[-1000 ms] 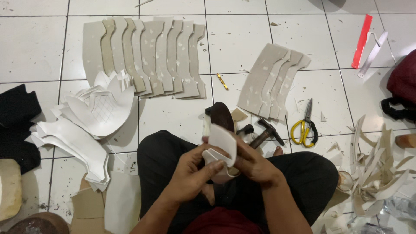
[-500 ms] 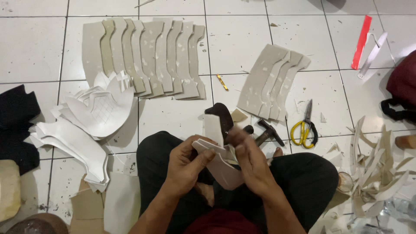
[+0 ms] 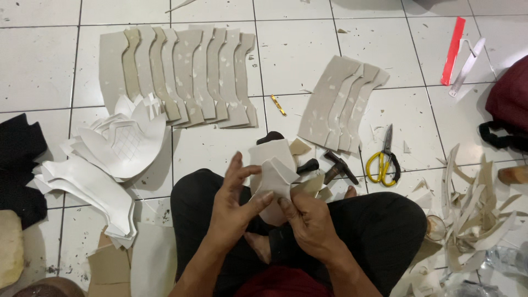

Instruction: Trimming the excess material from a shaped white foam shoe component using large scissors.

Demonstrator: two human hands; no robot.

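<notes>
Seen from above, cross-legged on a white tiled floor (image 3: pixel 308 49). Held over the lap, between both hands: a folded white sheet piece with a pointed crease (image 3: pixel 272 179). Left hand (image 3: pixel 234 206) at its left edge, thumb pressed to the underside, fingers spread and lifted (a loose pinch, not a clench). Right hand (image 3: pixel 311 223) under its lower right corner, thumb and forefinger closed on the material.

Just behind the piece, on the floor: a dark rounded block (image 3: pixel 269 137), a black-handled hammer (image 3: pixel 338 165), and yellow-handled scissors (image 3: pixel 385 157) lying open a little further right.

Laid out at top left, a fanned row of grey-beige card patterns (image 3: pixel 181 71), overlapping edge on edge; at top centre-right, a smaller fan of four like pieces (image 3: pixel 341 102). Between the two, a small yellow object (image 3: pixel 278 104) (too small to tell what).

At left, a heaped pile of white cut shapes (image 3: pixel 104 159), one with a quilted grid. At right, a tangle of off-cut strips (image 3: pixel 478 214). No box or tray in view; everything loose on the tiles. Near the right knee, what looks like a small clear glass (image 3: pixel 435 226), contents not discernible.
</notes>
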